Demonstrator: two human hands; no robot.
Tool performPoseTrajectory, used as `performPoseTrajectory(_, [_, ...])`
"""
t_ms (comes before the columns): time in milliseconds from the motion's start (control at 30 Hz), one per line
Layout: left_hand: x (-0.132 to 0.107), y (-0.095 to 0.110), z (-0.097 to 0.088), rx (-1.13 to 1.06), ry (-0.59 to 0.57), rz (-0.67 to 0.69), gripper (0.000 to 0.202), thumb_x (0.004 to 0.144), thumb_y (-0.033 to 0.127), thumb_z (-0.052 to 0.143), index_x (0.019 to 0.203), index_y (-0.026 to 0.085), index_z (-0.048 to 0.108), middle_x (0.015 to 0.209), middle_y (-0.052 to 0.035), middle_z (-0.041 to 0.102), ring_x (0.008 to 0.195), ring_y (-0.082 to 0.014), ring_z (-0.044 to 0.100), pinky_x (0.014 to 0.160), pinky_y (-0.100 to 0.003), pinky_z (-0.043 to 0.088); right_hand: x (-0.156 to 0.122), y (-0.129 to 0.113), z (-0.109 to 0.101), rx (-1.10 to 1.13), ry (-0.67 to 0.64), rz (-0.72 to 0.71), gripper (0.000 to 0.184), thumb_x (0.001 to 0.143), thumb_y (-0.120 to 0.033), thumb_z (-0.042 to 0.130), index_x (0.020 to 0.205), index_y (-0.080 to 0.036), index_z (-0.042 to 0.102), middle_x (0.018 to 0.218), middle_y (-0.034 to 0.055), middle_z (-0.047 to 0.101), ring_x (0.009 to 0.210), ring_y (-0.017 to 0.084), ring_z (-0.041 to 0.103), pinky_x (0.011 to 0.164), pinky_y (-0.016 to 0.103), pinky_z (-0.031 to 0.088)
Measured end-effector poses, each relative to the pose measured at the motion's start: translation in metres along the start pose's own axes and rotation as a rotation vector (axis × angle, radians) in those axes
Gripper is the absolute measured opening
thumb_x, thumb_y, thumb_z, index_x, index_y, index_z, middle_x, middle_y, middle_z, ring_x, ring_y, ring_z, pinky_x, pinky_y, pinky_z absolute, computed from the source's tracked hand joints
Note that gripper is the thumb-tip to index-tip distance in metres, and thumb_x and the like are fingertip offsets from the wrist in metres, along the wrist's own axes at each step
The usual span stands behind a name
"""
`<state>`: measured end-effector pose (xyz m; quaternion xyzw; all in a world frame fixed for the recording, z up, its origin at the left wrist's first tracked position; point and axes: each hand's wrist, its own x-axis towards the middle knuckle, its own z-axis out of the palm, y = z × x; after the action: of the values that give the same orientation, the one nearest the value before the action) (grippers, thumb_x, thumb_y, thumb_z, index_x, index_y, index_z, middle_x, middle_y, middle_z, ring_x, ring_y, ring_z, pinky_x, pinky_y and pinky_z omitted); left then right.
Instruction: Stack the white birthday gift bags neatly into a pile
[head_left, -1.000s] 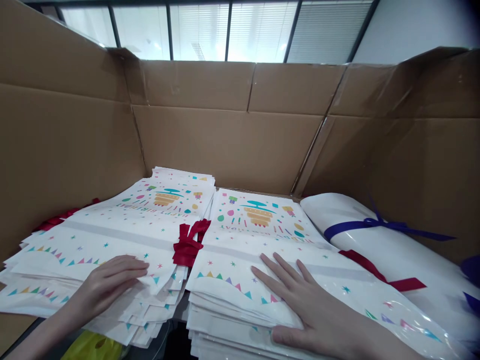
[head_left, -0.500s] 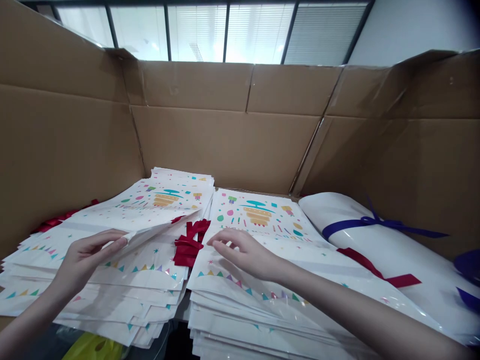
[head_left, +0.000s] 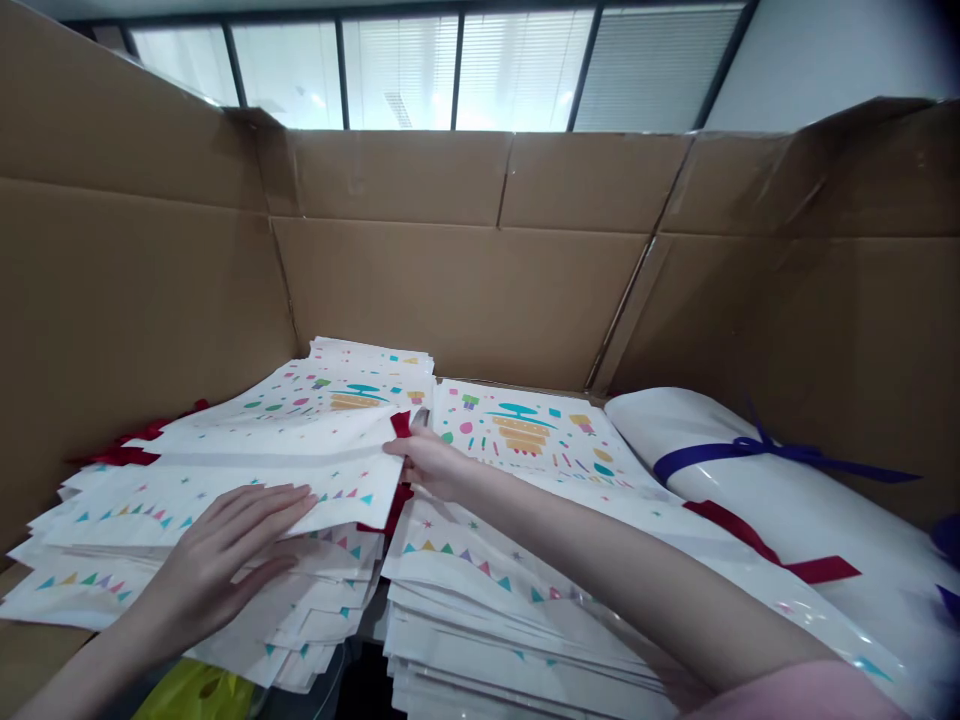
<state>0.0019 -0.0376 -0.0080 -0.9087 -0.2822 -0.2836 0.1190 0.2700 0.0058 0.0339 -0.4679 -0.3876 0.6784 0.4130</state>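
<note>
A white sheet [head_left: 247, 465] printed with bunting and stars lies on top of the left stack, its right edge lifted. My right hand [head_left: 427, 462] is closed on that edge, where a red ribbon [head_left: 401, 425] pokes out beside the fingers. The fingertips' far side is hidden. My left hand [head_left: 232, 545] rests on the sheet's near part, fingers stretched and lying flat, gripping nothing. Under my right forearm is a second stack of printed sheets [head_left: 521, 440], with a colourful tiered-cake picture on top.
Tall cardboard walls [head_left: 450, 290] enclose the back and sides. On the right lies a white roll [head_left: 757, 490] tied with a blue ribbon [head_left: 697, 460]. A loose red ribbon [head_left: 825, 570] lies near it. Something yellow [head_left: 199, 692] shows below the left stack.
My right hand has moved left from the right stack and taken the sheet's right edge. My left hand has let go of the lifted edge and flattened onto the sheet.
</note>
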Motion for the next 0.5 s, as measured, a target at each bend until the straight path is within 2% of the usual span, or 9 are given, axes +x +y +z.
performPoseTrajectory(133, [-0.016, -0.004, -0.007, 0.066, 0.068, -0.039, 0.041, 0.096, 0.018, 0.041, 0.135, 0.031, 0.048, 0.12, -0.0041, 0.064, 0.106, -0.0229, 0.06, 0.088, -0.035, 0.045, -0.039, -0.021, -0.045, -0.066, 0.068, -0.032, 0.024, 0.082, -0.007, 0.061, 0.104, -0.014, 0.062, 0.092, 0.006, 0.069, 0.079, 0.013, 0.066, 0.067, 0.02, 0.054])
performPoseTrajectory(233, [-0.017, 0.005, -0.015, 0.078, 0.106, -0.006, 0.038, 0.094, 0.018, 0.046, 0.13, 0.029, 0.053, 0.115, -0.0043, 0.066, 0.1, -0.023, 0.061, 0.087, -0.036, 0.045, -0.083, -0.031, -0.088, -0.102, 0.124, -0.053, 0.029, 0.081, -0.017, 0.065, 0.11, -0.016, 0.061, 0.102, 0.009, 0.069, 0.085, 0.018, 0.068, 0.068, 0.025, 0.056])
performPoseTrajectory(367, [0.004, 0.038, -0.015, 0.034, 0.15, 0.098, 0.031, 0.092, 0.012, 0.052, 0.12, 0.022, 0.06, 0.105, -0.0047, 0.068, 0.094, -0.0203, 0.061, 0.082, -0.033, 0.046, -0.145, -0.032, -0.146, -0.154, 0.25, -0.062, 0.049, 0.077, -0.03, 0.073, 0.122, -0.02, 0.055, 0.108, 0.0109, 0.068, 0.089, 0.02, 0.068, 0.069, 0.027, 0.057])
performPoseTrajectory(433, [0.023, 0.059, -0.009, -0.01, 0.127, 0.185, 0.026, 0.093, 0.01, 0.049, 0.115, 0.02, 0.061, 0.099, -0.0044, 0.068, 0.089, -0.0178, 0.062, 0.077, -0.03, 0.048, -0.171, -0.027, -0.17, -0.183, 0.346, -0.027, 0.055, 0.077, -0.034, 0.074, 0.125, -0.02, 0.053, 0.108, 0.0115, 0.068, 0.091, 0.022, 0.069, 0.067, 0.028, 0.058])
performPoseTrajectory(500, [0.042, 0.076, -0.002, -0.056, 0.062, 0.255, 0.024, 0.095, 0.01, 0.048, 0.114, 0.019, 0.061, 0.099, -0.0043, 0.069, 0.089, -0.0166, 0.063, 0.077, -0.028, 0.049, -0.192, -0.02, -0.191, -0.18, 0.38, 0.033, 0.055, 0.077, -0.036, 0.074, 0.125, -0.02, 0.052, 0.111, 0.0115, 0.068, 0.094, 0.024, 0.069, 0.066, 0.027, 0.058])
